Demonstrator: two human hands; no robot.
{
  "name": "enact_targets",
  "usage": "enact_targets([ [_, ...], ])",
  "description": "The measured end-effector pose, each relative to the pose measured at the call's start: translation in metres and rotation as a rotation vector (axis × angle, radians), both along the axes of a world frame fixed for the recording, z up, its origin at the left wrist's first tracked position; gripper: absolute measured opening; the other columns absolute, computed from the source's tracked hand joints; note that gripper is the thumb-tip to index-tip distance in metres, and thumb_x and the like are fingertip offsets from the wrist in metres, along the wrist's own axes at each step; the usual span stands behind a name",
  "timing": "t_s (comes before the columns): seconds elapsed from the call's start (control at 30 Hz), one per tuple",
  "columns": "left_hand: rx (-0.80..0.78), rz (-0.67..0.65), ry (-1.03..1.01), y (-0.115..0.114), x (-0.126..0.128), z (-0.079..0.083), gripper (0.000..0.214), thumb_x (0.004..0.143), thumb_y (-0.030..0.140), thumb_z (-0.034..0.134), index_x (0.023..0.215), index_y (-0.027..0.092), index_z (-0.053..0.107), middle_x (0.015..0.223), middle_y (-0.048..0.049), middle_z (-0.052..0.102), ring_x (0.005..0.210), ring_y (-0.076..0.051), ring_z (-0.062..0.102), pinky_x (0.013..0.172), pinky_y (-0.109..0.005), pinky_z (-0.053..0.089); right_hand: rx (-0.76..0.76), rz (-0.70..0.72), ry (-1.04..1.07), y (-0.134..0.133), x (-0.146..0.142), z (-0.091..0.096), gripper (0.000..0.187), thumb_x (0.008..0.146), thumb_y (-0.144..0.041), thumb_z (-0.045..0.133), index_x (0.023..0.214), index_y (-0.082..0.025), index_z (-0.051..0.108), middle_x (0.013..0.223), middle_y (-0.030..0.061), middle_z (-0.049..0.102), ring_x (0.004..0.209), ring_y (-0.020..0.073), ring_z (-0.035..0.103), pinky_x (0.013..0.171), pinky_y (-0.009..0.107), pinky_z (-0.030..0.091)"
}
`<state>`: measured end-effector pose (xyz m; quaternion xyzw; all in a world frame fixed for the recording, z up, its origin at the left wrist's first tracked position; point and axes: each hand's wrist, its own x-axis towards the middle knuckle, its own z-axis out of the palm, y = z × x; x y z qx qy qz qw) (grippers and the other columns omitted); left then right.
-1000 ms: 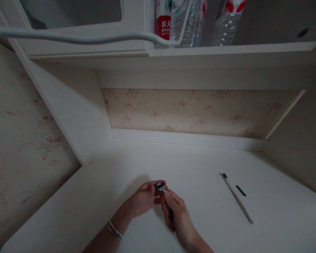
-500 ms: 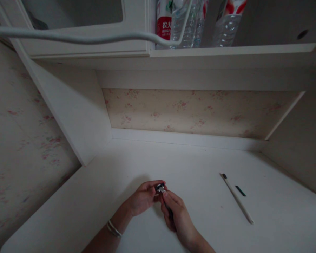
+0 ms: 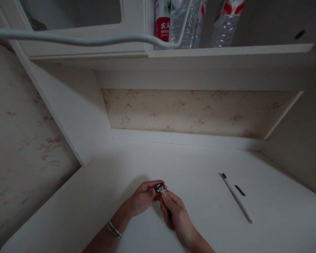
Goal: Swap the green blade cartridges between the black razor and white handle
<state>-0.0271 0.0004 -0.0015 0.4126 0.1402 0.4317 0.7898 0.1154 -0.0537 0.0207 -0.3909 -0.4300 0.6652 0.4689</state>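
The left hand (image 3: 143,198) and right hand (image 3: 177,216) are both closed by the fingertips on a small black-and-silver tool (image 3: 160,188), just above the table (image 3: 200,165). With so slight a pinch, it could slip and drop or nick a finger. A white stick (image 3: 237,198) lies well apart, farther right.

Home bedroom desk nook, floral wallpaper (image 3: 195,112), white desk (image 3: 200,165), bottled water (image 3: 223,24) shelved

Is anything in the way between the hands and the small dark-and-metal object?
Nothing visible. The left hand and right hand both pinch the small object directly; the pale stick and dark piece lie apart on the desk, to the right.
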Motion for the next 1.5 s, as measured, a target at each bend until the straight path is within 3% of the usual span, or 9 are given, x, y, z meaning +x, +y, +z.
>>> enact_targets([
  [0.47, 0.121, -0.024, 0.163, 0.008, -0.013, -0.011, 0.051, 0.065, 0.042, 0.079, 0.105, 0.012, 0.069, 0.094, -0.0103, 0.066, 0.083, -0.017, 0.056, 0.078, -0.027, 0.04, 0.002, 0.103, -0.048, 0.001, 0.006, 0.006, 0.046, 0.082, -0.062, 0.052, 0.069, -0.018, 0.046, 0.045, -0.0101, 0.032, 0.032, 0.0032, 0.019, 0.03, 0.018, 0.01],
  [0.73, 0.104, -0.104, 0.291, 0.007, -0.019, 0.004, 0.056, 0.06, 0.042, 0.081, 0.105, 0.012, 0.069, 0.08, -0.0078, 0.066, 0.071, -0.017, 0.057, 0.072, -0.029, 0.041, -0.046, 0.198, -0.035, 0.004, 0.012, 0.006, 0.049, 0.078, -0.067, 0.053, 0.076, -0.018, 0.05, 0.047, -0.0106, 0.032, 0.031, 0.0028, 0.018, 0.028, 0.018, 0.008],
  [1.0, 0.101, -0.046, 0.435, 0.008, -0.021, 0.009, 0.049, 0.061, 0.038, 0.082, 0.102, 0.012, 0.071, 0.076, -0.0054, 0.065, 0.066, -0.014, 0.053, 0.069, -0.027, 0.04, 0.05, 0.206, -0.197, 0.005, 0.015, 0.004, 0.051, 0.081, -0.068, 0.047, 0.075, -0.018, 0.048, 0.051, -0.0089, 0.034, 0.037, 0.0044, 0.023, 0.032, 0.018, 0.015],
  [1.5, 0.131, -0.002, 0.287, 0.009, -0.017, 0.005, 0.055, 0.064, 0.044, 0.078, 0.106, 0.01, 0.068, 0.092, -0.0112, 0.066, 0.075, -0.016, 0.056, 0.071, -0.027, 0.04, 0.122, 0.19, -0.168, 0.006, 0.016, 0.003, 0.05, 0.088, -0.064, 0.04, 0.07, -0.018, 0.047, 0.049, -0.0089, 0.034, 0.035, 0.0044, 0.023, 0.032, 0.018, 0.019],
])
